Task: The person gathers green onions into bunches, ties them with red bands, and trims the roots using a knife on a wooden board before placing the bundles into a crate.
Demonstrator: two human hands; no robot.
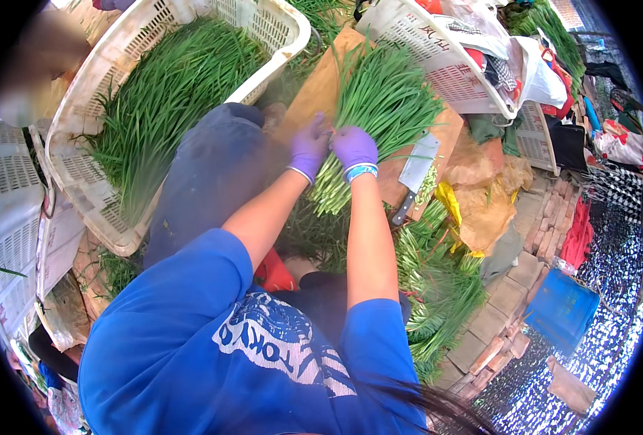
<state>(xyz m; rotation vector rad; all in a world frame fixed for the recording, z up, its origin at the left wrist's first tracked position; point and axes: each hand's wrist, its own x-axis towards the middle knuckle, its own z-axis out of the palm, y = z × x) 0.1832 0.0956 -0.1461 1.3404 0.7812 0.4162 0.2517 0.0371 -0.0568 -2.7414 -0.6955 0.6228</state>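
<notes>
A thick bunch of garlic chives (390, 90) lies across a wooden cutting board (314, 87), its leaves fanning to the far right and its pale cut stems pointing toward me. My left hand (309, 148), in a purple glove, is closed at the bunch's left side. My right hand (355, 147), gloved likewise, is bent over the top of the stems with its fingers curled. The fingertips of both meet at the bunch; whether a tie is between them is too small to tell. Right of the bunch rests a cleaver (420, 163) with a black handle, beside chopped stem ends (427, 185).
A white plastic crate (292, 43) of loose chives stands at the left. Another white crate (437, 69) holding bags is at the far right. More chives (437, 304) lie on the brick ground at right, near brown paper (484, 217) and a blue container (562, 308).
</notes>
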